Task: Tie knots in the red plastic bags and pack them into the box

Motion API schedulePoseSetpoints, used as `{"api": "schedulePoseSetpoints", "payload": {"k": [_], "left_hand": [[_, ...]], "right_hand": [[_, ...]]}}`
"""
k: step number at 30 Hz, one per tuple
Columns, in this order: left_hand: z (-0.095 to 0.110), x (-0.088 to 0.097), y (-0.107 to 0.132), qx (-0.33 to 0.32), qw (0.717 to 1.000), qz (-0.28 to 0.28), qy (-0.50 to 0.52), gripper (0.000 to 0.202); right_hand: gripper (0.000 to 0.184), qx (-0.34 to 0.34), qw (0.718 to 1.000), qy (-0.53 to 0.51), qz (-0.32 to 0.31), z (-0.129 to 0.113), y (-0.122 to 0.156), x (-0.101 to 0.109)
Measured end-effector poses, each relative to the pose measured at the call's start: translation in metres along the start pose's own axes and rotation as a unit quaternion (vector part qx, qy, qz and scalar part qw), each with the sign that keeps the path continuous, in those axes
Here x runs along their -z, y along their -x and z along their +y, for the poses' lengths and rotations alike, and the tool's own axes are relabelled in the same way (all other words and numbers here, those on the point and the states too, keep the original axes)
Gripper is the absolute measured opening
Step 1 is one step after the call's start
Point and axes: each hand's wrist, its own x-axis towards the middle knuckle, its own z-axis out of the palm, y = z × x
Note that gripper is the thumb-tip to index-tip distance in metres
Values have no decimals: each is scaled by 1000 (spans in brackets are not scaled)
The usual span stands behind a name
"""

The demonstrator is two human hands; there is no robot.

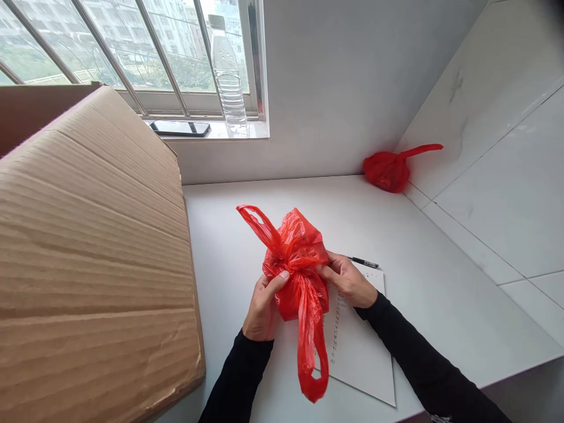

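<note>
A red plastic bag (296,258) is gathered at its middle, apparently knotted, with one loop handle pointing up left and the other hanging down toward me. What it contains is hidden. My left hand (263,305) grips its lower left side, thumb on top near the gathered part. On the right side my right hand (350,281) grips the bag too, with the thumb on the plastic and fingers behind it. Partly under the bag and my right arm lies a sheet of paper (361,358) with handwritten columns. A black pen (365,262) rests at the paper's top edge.
A large cardboard box (97,252) takes up the left side. Another red bag (388,170) sits in the far right corner of the white table (440,264). On the windowsill are a phone (180,128) and a clear water bottle (229,82). Tiled wall rises at right.
</note>
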Motion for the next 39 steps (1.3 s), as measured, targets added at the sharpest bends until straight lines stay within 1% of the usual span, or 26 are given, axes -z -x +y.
{"api": "schedulePoseSetpoints", "payload": {"k": [3, 5, 9, 12, 15, 19, 20, 22, 24, 26, 29, 34, 37, 39], "left_hand": [[1, -6, 3, -2, 999, -32, -10, 41], [0, -8, 3, -10, 999, -36, -21, 42], [-4, -2, -1, -7, 999, -10, -41, 27], [-7, 5, -5, -21, 998, 6, -55, 26], [-8, 9, -6, -29, 997, 25, -60, 22], [-6, 5, -3, -14, 999, 6, -39, 12], [-6, 3, -3, -11, 1000, -2, -30, 12], [-5, -1, -2, -8, 1000, -12, -12, 19], [-3, -5, -2, -10, 1000, -7, -5, 29], [-2, -6, -2, -8, 1000, 10, -15, 35], [0, -4, -2, 1, 999, 22, -48, 33], [2, 3, -2, -11, 997, 4, -79, 30], [0, 5, -3, -21, 996, 30, -85, 30], [-3, 6, -4, -27, 995, 52, -82, 29]], "right_hand": [[32, -8, 1000, 6, 6, 1, 0, -1], [31, -5, 1000, 12, 16, 3, 0, -2], [30, 16, 999, 26, 23, 6, -1, -4], [30, 31, 999, 33, 20, 7, -1, -6], [29, 37, 998, 33, 33, 7, 0, -7], [25, 38, 998, 33, 47, 8, 0, -6], [25, 36, 998, 30, 49, 8, 0, -6], [24, 33, 998, 28, 51, 8, -1, -5], [25, 30, 998, 31, 48, 7, -1, -5], [26, 31, 998, 32, 37, 7, 0, -4], [26, 40, 999, 23, 29, 9, 0, -3], [19, 50, 997, 24, 58, 15, 1, -5], [18, 54, 998, 17, 38, 14, 1, -8], [21, 45, 999, 15, 18, 12, 2, -9]]}}
